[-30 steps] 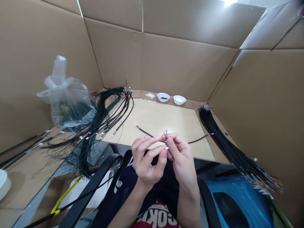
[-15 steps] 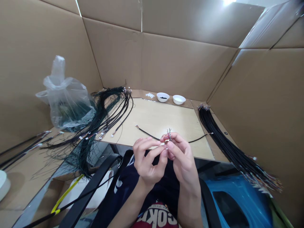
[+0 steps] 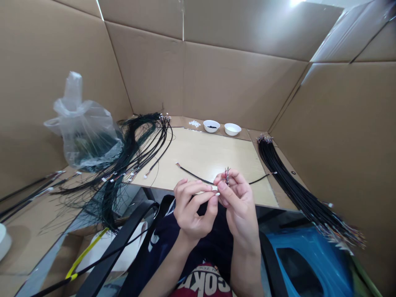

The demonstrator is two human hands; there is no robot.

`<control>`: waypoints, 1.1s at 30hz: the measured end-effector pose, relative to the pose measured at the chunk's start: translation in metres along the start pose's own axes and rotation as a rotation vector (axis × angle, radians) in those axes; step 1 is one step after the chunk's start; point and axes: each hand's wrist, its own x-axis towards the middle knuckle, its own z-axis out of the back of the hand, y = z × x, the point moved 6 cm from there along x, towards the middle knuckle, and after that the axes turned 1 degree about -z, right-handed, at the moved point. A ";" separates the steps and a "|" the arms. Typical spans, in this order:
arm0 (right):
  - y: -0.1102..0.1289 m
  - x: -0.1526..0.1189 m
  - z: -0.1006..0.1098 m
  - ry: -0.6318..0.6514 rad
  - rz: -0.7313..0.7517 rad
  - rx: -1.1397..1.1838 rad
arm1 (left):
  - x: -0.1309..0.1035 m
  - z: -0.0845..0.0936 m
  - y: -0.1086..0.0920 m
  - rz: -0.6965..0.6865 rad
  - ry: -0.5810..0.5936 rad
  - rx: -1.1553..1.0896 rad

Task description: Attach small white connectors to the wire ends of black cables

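Both hands meet above the near edge of the table. My left hand (image 3: 194,210) pinches a small white connector (image 3: 214,188) between its fingertips; a second white bit (image 3: 218,194) shows at the thumb tip. My right hand (image 3: 238,200) is closed on the end of a cable, whose thin colored wires (image 3: 227,175) fan upward past the fingers. Behind the hands a black cable (image 3: 193,174) lies on the table, with a white plug at its left end. Another black cable stretch (image 3: 261,179) comes out to the right; whether the two join is hidden by my hands.
A bundle of black cables (image 3: 287,185) runs along the right side. Loose black cables and dark strands (image 3: 130,152) lie at left beside a clear plastic bag (image 3: 89,136). Two white bowls (image 3: 232,129) and a pile of white connectors (image 3: 194,123) are at the back, before cardboard walls.
My right hand has shifted slightly right with the wires, opening a small gap from my left fingertips. The white connector in my left hand now shows more clearly.
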 end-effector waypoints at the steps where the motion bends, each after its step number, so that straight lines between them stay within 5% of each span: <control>1: 0.001 0.000 0.000 -0.011 0.012 0.002 | 0.000 0.000 0.000 0.001 0.001 -0.011; 6: 0.006 0.001 0.001 -0.064 0.017 0.008 | -0.002 0.004 0.002 0.087 -0.032 -0.088; 10: 0.007 0.001 0.006 -0.102 0.018 0.029 | 0.000 0.003 0.009 0.351 -0.055 -0.199; 17: 0.009 -0.002 0.010 -0.159 0.022 0.036 | 0.002 -0.025 0.017 0.846 0.023 -0.664; 22: 0.015 -0.009 0.009 -0.231 0.093 0.019 | 0.000 -0.039 0.010 1.029 0.051 -0.853; 28: 0.018 -0.013 0.009 -0.292 0.125 -0.003 | 0.005 -0.036 0.003 0.878 0.088 -0.732; 33: 0.017 -0.013 0.007 -0.271 0.116 -0.004 | 0.017 -0.014 -0.008 0.431 0.032 -0.245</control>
